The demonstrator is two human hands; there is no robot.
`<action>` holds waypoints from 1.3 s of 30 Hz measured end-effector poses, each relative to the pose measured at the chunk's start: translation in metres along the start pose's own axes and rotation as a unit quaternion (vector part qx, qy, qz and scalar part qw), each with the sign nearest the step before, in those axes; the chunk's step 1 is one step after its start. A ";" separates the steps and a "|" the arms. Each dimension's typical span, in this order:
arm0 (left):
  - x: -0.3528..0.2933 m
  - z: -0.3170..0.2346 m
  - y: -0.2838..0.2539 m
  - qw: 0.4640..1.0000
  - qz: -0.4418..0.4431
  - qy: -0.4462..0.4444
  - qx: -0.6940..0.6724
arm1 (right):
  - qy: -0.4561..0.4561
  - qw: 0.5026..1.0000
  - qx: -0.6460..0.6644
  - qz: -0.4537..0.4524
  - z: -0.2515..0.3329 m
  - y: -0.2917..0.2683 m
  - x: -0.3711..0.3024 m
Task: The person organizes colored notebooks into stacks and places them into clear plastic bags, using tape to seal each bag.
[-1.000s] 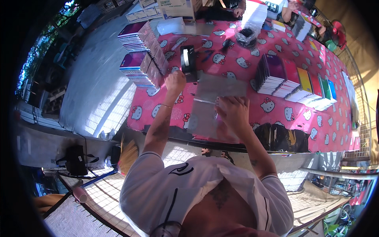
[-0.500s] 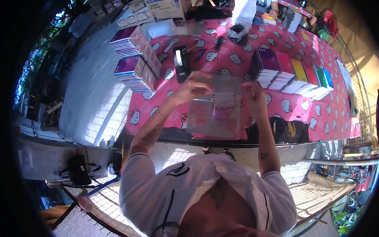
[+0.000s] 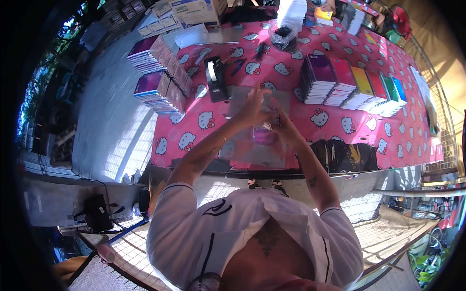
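My left hand (image 3: 253, 112) and my right hand (image 3: 283, 123) meet over a small spiral-bound notebook (image 3: 263, 137) with a purple cover. Fingers of the left hand are spread over the notebook's far end. On the right hand, a finger stretches up beside them; the others are partly hidden. Beneath the notebook lies a sheet of clear plastic film (image 3: 269, 157), flat on the pink patterned tablecloth (image 3: 206, 138). Just past the left hand stands a black tape dispenser (image 3: 215, 80) with a pale roll. My hands cover part of the notebook and its binding.
Notebook stacks (image 3: 162, 72) stand on the left; a row of colourful notebooks (image 3: 347, 82) is on the right. Farther back are a bag of black pieces (image 3: 283, 39), a white stack (image 3: 292, 13), cardboard boxes (image 3: 194, 12) and another person's hand (image 3: 328, 7). A black packet (image 3: 344, 156) lies near the front edge.
My hands have come together from either side of the notebook and now overlap above it. The whole view has shifted slightly, moving the table's things a little to the left.
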State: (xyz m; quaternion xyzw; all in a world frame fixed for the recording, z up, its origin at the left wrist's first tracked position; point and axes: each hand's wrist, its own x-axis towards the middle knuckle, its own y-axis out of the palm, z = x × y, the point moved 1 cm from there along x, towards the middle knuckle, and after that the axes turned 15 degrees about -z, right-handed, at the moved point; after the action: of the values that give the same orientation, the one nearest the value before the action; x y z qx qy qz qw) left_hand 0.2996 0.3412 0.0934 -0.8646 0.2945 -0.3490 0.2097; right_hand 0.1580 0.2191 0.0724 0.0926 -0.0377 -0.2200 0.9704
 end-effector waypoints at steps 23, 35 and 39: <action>-0.044 -0.020 -0.042 0.994 0.041 0.062 0.075 | -0.130 0.981 -0.073 0.125 0.013 -0.021 0.019; -0.028 -0.040 -0.033 0.999 0.028 -0.043 0.013 | -0.182 0.941 -0.273 -0.078 0.019 0.005 -0.022; -0.012 -0.046 -0.021 0.986 0.068 -0.034 0.145 | -0.284 0.870 -0.380 -0.135 0.036 0.006 -0.005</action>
State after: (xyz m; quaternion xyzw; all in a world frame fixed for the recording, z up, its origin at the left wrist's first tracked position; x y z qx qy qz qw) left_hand 0.2673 0.3575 0.1305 -0.8144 0.2912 -0.3433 0.3663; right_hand 0.1519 0.2210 0.1085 -0.3460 -0.2125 -0.3628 0.8387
